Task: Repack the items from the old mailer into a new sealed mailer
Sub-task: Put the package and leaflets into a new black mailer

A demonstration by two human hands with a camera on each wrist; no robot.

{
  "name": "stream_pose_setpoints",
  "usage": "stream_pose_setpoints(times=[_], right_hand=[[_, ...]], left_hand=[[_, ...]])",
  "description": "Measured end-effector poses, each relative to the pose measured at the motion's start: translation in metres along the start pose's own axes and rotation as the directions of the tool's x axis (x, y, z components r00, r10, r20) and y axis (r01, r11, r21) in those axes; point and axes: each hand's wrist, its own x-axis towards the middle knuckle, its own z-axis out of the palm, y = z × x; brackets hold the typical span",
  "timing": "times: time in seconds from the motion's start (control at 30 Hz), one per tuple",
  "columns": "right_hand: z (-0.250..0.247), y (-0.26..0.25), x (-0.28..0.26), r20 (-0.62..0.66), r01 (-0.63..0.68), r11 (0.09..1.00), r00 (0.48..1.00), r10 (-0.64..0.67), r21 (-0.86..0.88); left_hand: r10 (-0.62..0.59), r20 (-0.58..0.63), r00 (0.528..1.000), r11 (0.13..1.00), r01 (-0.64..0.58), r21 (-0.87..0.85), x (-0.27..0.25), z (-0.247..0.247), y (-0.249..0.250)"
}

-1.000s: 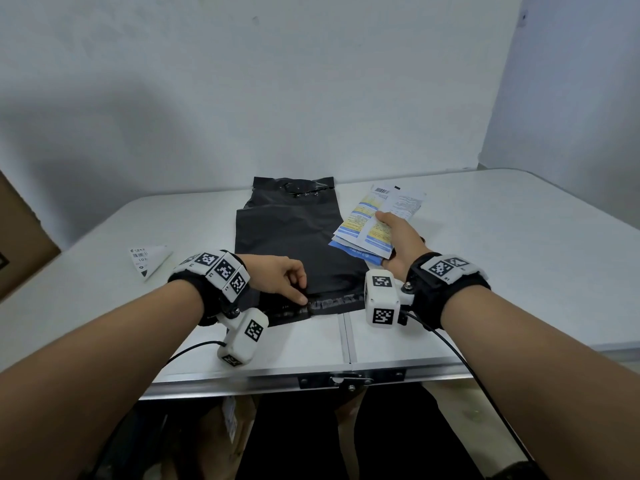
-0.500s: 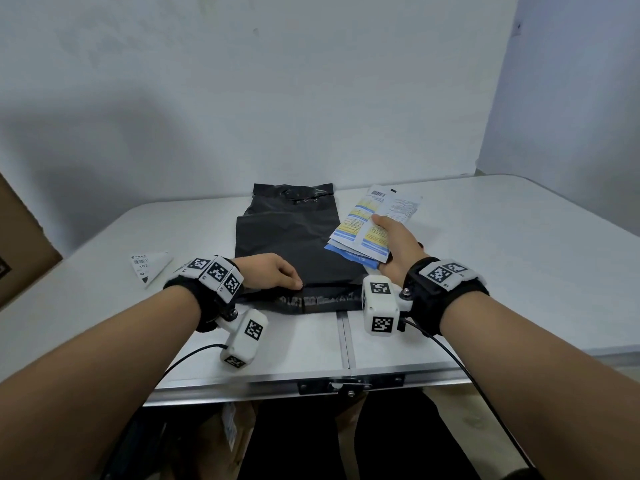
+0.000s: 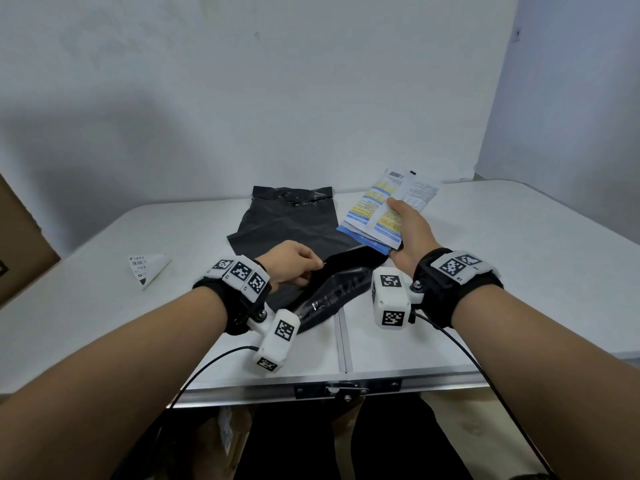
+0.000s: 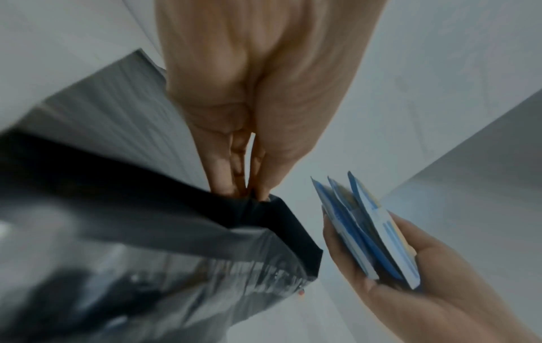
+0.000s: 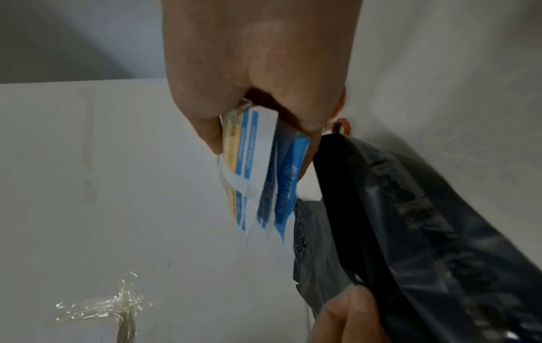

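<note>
A black plastic mailer (image 3: 287,223) lies flat in the middle of the white table (image 3: 519,271). My left hand (image 3: 294,268) pinches the near open edge of the mailer (image 4: 264,206) and holds it lifted off the table, so the mouth gapes. To its right my right hand (image 3: 405,230) grips a fanned stack of blue, yellow and white flat packets (image 3: 377,213), held just above the table beside the lifted mouth. The same packets (image 5: 258,171) show in the right wrist view next to the mailer's edge (image 5: 410,220), and the packets (image 4: 369,229) also appear in the left wrist view.
A folded white label (image 3: 145,266) lies at the table's left. A crumpled strip of clear tape (image 5: 114,308) lies on the table in the right wrist view. A brown cardboard box (image 3: 17,244) stands at the far left. The table's seam and latch (image 3: 343,386) run at the near edge.
My left hand has lifted the mailer's near edge off the table and opened its mouth. My right hand has raised the packets slightly.
</note>
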Motion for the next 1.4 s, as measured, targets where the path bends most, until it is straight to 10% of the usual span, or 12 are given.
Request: stream_pose_setpoints(times=[0.33,0.57,0.8,1.07,1.3,1.4], right_hand=[[-0.021,-0.017,-0.014,0.123,-0.067,0.951,0.986,0.108,-0.302],[-0.032,-0.026,-0.015,0.099,-0.098,0.573,0.948,0.304,-0.814],[-0.031,-0.041,-0.029,0.1,-0.103,0.334,0.836,0.539,-0.937],[-0.028,-0.032,-0.017,0.156,-0.222,0.546,0.812,0.562,-0.808],[-0.015,-0.01,-0.015,0.199,-0.266,0.581,0.764,0.614,-0.769],[-0.011,-0.005,-0.009,0.183,-0.285,0.674,0.825,0.534,-0.682]], left_hand=[[0.03,-0.066,0.997,1.0,-0.03,0.011,0.026,0.027,0.024],[0.103,-0.166,0.981,0.984,-0.075,0.162,0.038,0.023,0.04],[0.23,-0.28,0.932,0.921,-0.116,0.371,0.042,0.016,0.057],[0.481,-0.004,0.877,0.727,-0.397,0.56,0.022,0.016,0.069],[0.498,-0.027,0.867,0.773,-0.429,0.468,0.016,0.012,0.067],[0.447,0.061,0.892,0.826,-0.438,0.354,0.011,0.015,0.063]])
